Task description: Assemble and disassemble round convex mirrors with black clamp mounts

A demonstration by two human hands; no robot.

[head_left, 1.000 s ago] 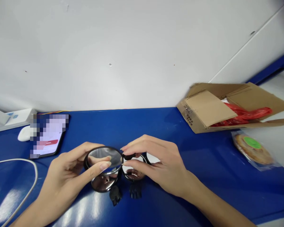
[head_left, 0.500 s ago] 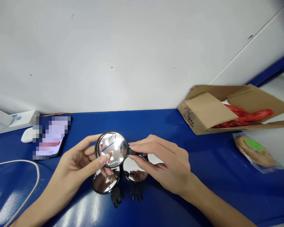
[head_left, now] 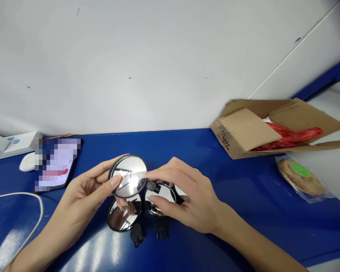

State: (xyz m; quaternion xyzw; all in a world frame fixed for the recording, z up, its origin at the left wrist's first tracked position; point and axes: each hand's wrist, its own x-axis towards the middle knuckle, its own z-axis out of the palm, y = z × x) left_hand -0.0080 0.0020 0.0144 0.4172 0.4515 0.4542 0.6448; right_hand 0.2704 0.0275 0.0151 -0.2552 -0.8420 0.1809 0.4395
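Observation:
My left hand (head_left: pixel 79 192) holds a round convex mirror in a black rim (head_left: pixel 127 176) up off the table, its fingers behind the glass and its thumb on the front. My right hand (head_left: pixel 184 196) pinches a short black knob (head_left: pixel 150 186) at that mirror's right edge. Below the hands, a second round mirror (head_left: pixel 124 214) and a third (head_left: pixel 160 195) lie on the blue table (head_left: pixel 187 145), the third partly under my right fingers. Two small black mounts (head_left: pixel 137 234) (head_left: pixel 161 228) lie just in front of them.
At the left lie a pixelated phone (head_left: pixel 56 164), a white mouse (head_left: pixel 27 162), a white cable (head_left: pixel 17 200) and a white power strip (head_left: pixel 14 143). At the back right stands an open cardboard box (head_left: pixel 243 128) holding a red plastic bag (head_left: pixel 289 138). A wrapped round food item (head_left: pixel 300 179) lies beyond it.
The held mirror has risen from low over the other mirrors and now tilts differently in my left hand. My right hand stays on the black knob, shifted slightly left.

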